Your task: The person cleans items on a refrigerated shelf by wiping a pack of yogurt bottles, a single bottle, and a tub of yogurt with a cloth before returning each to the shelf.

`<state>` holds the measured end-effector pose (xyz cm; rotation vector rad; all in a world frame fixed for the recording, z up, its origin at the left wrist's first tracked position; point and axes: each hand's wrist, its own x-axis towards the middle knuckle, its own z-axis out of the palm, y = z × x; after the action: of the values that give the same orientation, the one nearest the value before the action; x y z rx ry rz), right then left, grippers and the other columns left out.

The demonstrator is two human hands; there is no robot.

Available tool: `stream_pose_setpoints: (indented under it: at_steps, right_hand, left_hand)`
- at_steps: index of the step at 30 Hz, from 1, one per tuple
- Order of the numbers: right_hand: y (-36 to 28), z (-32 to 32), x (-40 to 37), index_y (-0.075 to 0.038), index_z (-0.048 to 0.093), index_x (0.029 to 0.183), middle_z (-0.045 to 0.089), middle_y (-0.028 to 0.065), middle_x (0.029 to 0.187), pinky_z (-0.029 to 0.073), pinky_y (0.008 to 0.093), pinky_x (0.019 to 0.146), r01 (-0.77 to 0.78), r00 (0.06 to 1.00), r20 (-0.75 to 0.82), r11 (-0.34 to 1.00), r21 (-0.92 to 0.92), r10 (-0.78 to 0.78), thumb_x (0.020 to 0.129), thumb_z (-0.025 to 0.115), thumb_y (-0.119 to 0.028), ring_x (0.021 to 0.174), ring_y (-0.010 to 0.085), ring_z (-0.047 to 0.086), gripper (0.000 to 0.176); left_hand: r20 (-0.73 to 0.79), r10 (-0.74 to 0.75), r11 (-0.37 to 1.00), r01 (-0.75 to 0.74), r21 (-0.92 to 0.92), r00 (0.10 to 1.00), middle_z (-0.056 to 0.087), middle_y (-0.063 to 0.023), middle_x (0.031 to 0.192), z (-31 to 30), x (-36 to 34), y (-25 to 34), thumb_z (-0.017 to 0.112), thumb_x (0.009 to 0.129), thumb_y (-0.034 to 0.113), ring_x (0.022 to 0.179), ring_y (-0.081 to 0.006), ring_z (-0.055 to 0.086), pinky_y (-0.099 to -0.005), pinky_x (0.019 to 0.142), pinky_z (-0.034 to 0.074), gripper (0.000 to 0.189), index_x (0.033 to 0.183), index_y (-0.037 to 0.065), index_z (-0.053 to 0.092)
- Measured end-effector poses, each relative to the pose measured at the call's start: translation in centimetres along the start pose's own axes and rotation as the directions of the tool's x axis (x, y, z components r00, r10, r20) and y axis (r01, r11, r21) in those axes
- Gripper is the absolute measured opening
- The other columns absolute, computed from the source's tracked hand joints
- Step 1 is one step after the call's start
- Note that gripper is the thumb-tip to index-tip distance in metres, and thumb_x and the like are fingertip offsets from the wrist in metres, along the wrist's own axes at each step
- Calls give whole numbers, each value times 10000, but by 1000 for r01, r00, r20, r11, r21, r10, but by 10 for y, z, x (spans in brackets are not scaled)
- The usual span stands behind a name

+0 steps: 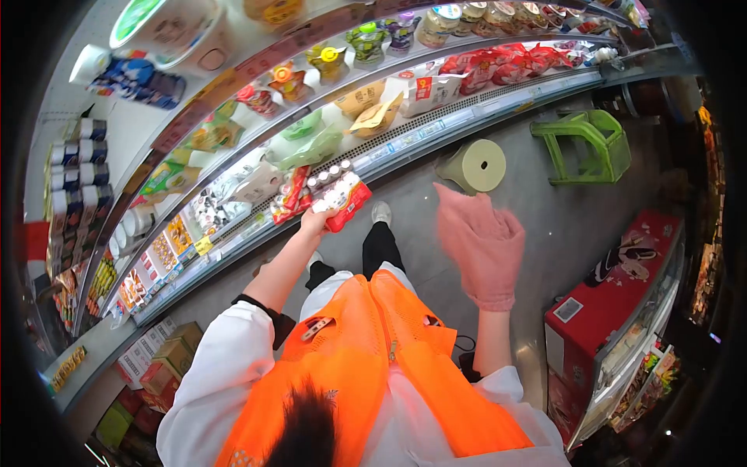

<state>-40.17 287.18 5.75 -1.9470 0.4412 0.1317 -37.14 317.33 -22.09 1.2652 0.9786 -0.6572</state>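
My left hand point(317, 222) is closed on a red and white pack of small bottles point(344, 204), held just in front of the lowest shelf of the cooler. Beside it on the shelf lie similar red packs point(292, 194). My right hand point(484, 261) is raised over the floor on the other side, wrapped in a pink cloth point(476, 241) that covers it down to the wrist. Its fingers are hidden by the cloth.
A curved refrigerated shelf point(420, 136) with pouches, cups and packs runs across the top and left. On the floor stand a pale green cylinder point(473, 166) and a green plastic stool point(583, 146). A red cabinet point(611, 288) stands at the right, cartons point(167, 358) at the lower left.
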Motion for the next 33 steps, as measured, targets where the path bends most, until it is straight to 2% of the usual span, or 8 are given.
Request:
stream_pose_setpoints:
  at_steps: [4, 9, 12, 15, 19, 24, 30, 33]
  right_hand:
    - [53, -40, 45, -33, 568, 1015, 617, -2, 921, 399, 218, 789, 48, 998, -23, 986, -159, -52, 806, 610, -43, 793, 92, 528, 212]
    - [129, -63, 60, 15, 533, 990, 606, 30, 947, 433, 243, 763, -243, 926, -198, 908, 340, 321, 813, 585, -5, 823, 83, 523, 186]
    - [166, -69, 61, 1, 521, 1041, 593, 71, 1011, 444, 297, 833, -364, 873, -109, 783, 504, 475, 894, 474, -111, 899, 172, 554, 191]
    - [195, -69, 66, -13, 516, 1057, 582, 96, 1040, 451, 333, 873, -449, 783, -38, 606, 657, 621, 949, 395, -202, 940, 224, 570, 250]
    - [180, -75, 74, -36, 531, 996, 577, 81, 990, 446, 333, 836, -426, 694, -32, 446, 787, 720, 944, 387, -260, 903, 203, 558, 272]
    - [148, -83, 71, -82, 557, 964, 584, 51, 955, 430, 330, 773, -396, 847, -83, 728, 559, 525, 895, 431, -243, 845, 199, 556, 216]
    - [67, -68, 70, -136, 588, 926, 592, 15, 914, 411, 326, 697, 13, 1000, 13, 984, -178, -11, 836, 484, -222, 776, 194, 553, 162]
    - [20, -52, 67, -164, 604, 907, 597, -3, 893, 402, 324, 660, 294, 955, 98, 859, -418, -279, 806, 511, -212, 741, 191, 551, 145]
  left_hand:
    - [-197, 287, 910, -203, 360, 937, 633, -89, 1048, 83, 98, -22, 783, 628, 46, 914, -214, 631, -341, 796, 500, 527, 1089, 66, 530]
    - [-53, 547, 693, -417, 588, 836, 642, -131, 1000, 148, 152, -7, 776, 618, 14, 959, -255, 621, -361, 841, 479, 502, 1053, 60, 530]
    - [4, 677, 589, -545, 597, 736, 628, -159, 974, 157, 210, -25, 738, 633, -23, 965, -329, 604, -391, 837, 472, 459, 1036, 57, 533]
    - [-74, 795, 456, -514, 727, 602, 614, -167, 993, 154, 236, -31, 692, 643, -49, 958, -369, 579, -416, 836, 459, 453, 1060, 62, 554]
    - [-101, 725, 437, -343, 832, 681, 510, -174, 1190, 151, 226, -24, 658, 700, -19, 1079, -357, 514, -409, 914, 432, 478, 1152, 33, 513]
    - [-33, 748, 443, -461, 769, 663, 481, -223, 1184, 165, 191, -1, 641, 721, 33, 1130, -387, 459, -413, 980, 381, 519, 1203, -10, 452]
    - [461, 730, 213, -809, 547, 504, 533, -176, 1132, 132, 45, 72, 638, 737, 58, 1081, -357, 507, -418, 958, 405, 439, 1151, 23, 493]
    - [694, 678, -200, -847, 492, 243, 577, -128, 1093, 78, -44, 120, 631, 765, 84, 1022, -309, 557, -399, 885, 456, 390, 1140, 55, 525]
